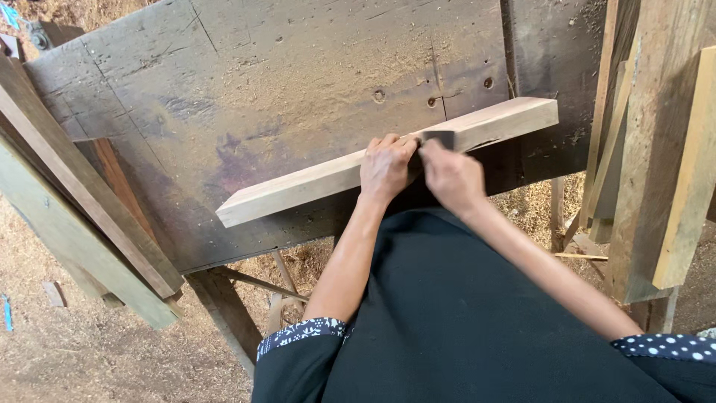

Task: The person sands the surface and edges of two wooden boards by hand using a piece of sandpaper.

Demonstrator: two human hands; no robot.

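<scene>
A long pale wooden plank (298, 186) lies slanted across a dark, worn workbench (246, 82), its right end higher in view. My left hand (385, 166) rests on top of the plank near its middle, fingers curled over the far edge. Just to the right, my right hand (450, 176) pinches a small dark flat tool (438, 138) that sits against the plank's upper face. The two hands nearly touch. What kind of tool it is stays unclear, since my fingers cover most of it.
Several rough boards (656, 149) lean upright at the right. More planks (67, 216) lie angled off the bench's left edge. Sawdust (89, 351) covers the floor below. My dark skirt fills the lower middle of view.
</scene>
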